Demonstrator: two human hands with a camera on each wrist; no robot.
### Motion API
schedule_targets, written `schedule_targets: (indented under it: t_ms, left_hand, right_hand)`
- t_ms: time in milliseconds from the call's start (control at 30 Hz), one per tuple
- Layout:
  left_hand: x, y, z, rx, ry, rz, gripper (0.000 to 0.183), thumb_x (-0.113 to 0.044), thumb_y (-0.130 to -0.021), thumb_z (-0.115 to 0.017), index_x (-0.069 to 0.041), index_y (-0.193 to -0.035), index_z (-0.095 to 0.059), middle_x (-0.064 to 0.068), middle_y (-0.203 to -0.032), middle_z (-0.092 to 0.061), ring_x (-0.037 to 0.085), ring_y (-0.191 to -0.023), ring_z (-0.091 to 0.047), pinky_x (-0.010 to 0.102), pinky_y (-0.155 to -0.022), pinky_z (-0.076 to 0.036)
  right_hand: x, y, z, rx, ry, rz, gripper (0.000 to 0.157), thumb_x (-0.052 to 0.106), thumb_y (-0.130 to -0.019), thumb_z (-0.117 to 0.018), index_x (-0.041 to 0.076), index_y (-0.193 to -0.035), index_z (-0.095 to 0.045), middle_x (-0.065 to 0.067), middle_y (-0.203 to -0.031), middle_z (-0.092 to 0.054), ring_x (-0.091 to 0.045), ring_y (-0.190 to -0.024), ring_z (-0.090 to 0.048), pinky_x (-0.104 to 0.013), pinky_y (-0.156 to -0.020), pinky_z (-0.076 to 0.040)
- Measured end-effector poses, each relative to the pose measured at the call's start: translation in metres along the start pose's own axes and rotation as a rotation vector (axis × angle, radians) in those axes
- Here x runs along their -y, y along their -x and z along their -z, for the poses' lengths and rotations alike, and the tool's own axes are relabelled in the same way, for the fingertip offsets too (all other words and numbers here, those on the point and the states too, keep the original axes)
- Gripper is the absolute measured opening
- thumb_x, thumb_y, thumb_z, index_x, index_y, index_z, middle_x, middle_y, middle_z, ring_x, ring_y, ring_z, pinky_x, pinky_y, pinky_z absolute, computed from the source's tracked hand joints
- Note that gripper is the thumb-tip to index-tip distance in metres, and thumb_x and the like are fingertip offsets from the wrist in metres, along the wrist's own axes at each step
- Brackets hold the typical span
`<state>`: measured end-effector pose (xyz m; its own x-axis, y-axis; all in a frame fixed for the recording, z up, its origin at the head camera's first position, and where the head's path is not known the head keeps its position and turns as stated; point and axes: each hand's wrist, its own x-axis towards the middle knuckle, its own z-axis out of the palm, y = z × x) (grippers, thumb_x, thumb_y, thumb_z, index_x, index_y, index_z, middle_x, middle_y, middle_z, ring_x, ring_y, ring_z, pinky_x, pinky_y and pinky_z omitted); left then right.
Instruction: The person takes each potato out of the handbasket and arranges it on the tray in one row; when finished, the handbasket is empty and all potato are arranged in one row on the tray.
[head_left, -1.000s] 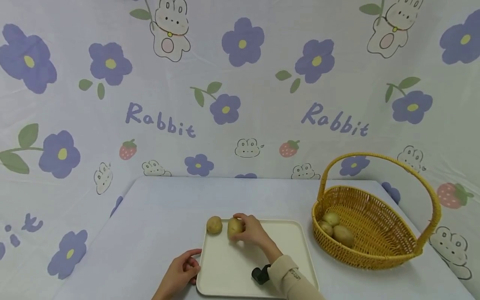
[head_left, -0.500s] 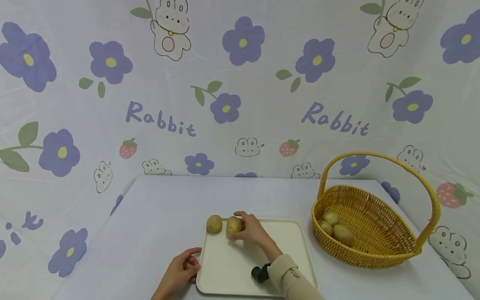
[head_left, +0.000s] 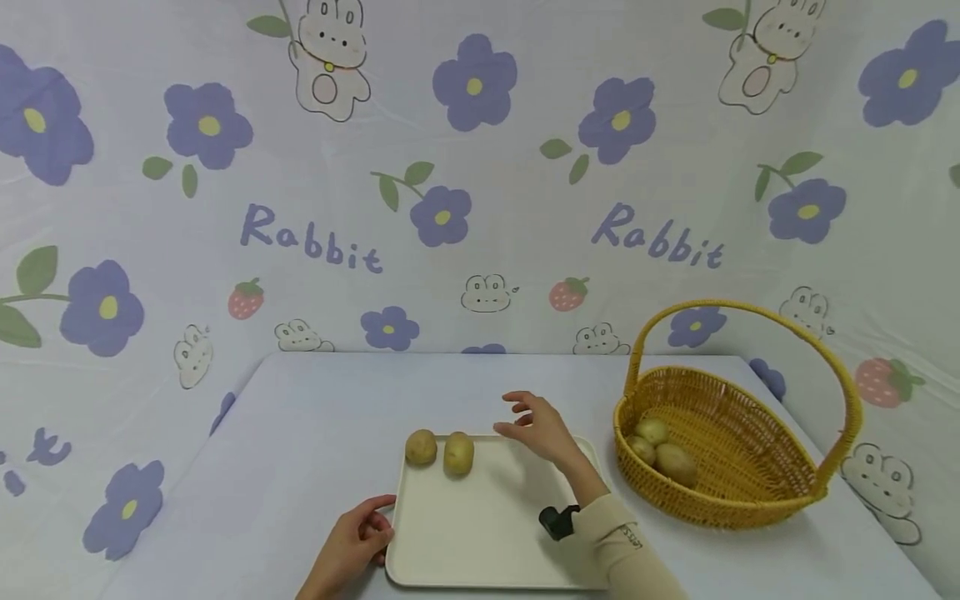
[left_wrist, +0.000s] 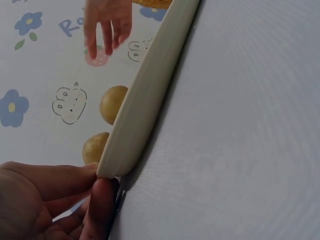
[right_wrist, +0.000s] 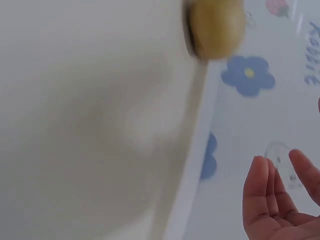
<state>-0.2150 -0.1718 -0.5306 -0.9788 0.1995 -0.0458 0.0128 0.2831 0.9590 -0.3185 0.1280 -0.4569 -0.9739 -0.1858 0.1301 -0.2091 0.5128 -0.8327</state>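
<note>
Two potatoes lie side by side at the far left corner of a cream tray (head_left: pixel 465 533): a rounder potato (head_left: pixel 421 448) at the corner and a longer potato (head_left: pixel 458 455) to its right. My left hand (head_left: pixel 354 537) pinches the tray's left rim between thumb and fingers, as the left wrist view shows at the tray edge (left_wrist: pixel 145 107). Above the tray's far right part, my right hand (head_left: pixel 542 429) is raised with fingers spread and nothing in it. A blurred potato (right_wrist: pixel 217 27) shows apart from the right hand (right_wrist: pixel 280 205) in the right wrist view.
A yellow wicker basket (head_left: pixel 738 437) with a tall handle stands right of the tray. Inside, at its left end, are three potatoes (head_left: pixel 676 464). A white cloth (head_left: pixel 315 417) covers the table, and a printed curtain (head_left: pixel 360 167) hangs behind.
My right hand has let go of the longer potato and moved up and to the right. That potato stays on the tray. My left hand keeps its place at the rim.
</note>
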Motion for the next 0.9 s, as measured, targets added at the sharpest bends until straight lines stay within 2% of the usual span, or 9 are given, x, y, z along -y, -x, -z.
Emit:
schedule_targets:
  t_ms: [167,400,567,733,900]
  left_hand:
    - [0.003,-0.001,0.0,-0.001,-0.019,0.003,0.045,0.004,-0.085,-0.058,0.01,-0.128,-0.045,0.006,-0.081,-0.053,0.011,-0.058,-0.051,0.023,-0.051,-0.048]
    - [-0.001,0.0,-0.001,-0.003,-0.012,0.004,0.047,0.002,-0.085,-0.06,0.009,-0.129,-0.045,0.006,-0.081,-0.053,0.012,-0.058,-0.051,0.023,-0.051,-0.048]
    - [-0.003,0.001,-0.001,-0.005,-0.016,0.013,0.047,0.002,-0.084,-0.06,0.008,-0.129,-0.046,0.006,-0.08,-0.053,0.012,-0.057,-0.051,0.023,-0.051,-0.048]
    - [-0.004,0.0,-0.002,-0.007,-0.016,0.023,0.048,0.001,-0.084,-0.06,0.008,-0.129,-0.046,0.006,-0.08,-0.053,0.012,-0.057,-0.051,0.024,-0.051,-0.048]
    - [-0.003,0.001,-0.002,-0.008,-0.024,0.027,0.048,0.0,-0.085,-0.06,0.009,-0.129,-0.045,0.006,-0.081,-0.053,0.012,-0.057,-0.05,0.024,-0.051,-0.048]
  right_hand:
    - [-0.008,0.006,0.049,-0.036,-0.039,-0.006,0.047,0.029,-0.084,-0.069,0.011,-0.125,-0.056,-0.017,-0.12,-0.055,-0.029,-0.1,-0.057,-0.037,-0.078,-0.051]
    - [-0.021,0.02,0.116,-0.112,-0.049,0.031,0.046,0.027,-0.088,-0.064,0.001,-0.124,-0.054,-0.022,-0.119,-0.053,-0.034,-0.1,-0.057,-0.04,-0.081,-0.052]
    - [-0.028,0.029,0.157,-0.151,0.002,0.005,0.047,0.031,-0.091,-0.059,0.002,-0.127,-0.052,-0.022,-0.12,-0.052,-0.032,-0.104,-0.055,-0.032,-0.08,-0.051]
    - [-0.038,0.035,0.189,-0.163,0.009,-0.025,0.05,0.032,-0.093,-0.055,0.003,-0.133,-0.047,-0.021,-0.125,-0.049,-0.029,-0.105,-0.053,-0.023,-0.075,-0.049]
    - [-0.053,0.037,0.207,-0.191,0.047,-0.029,0.05,0.032,-0.094,-0.053,0.002,-0.134,-0.045,-0.026,-0.128,-0.047,-0.034,-0.107,-0.053,-0.025,-0.076,-0.05]
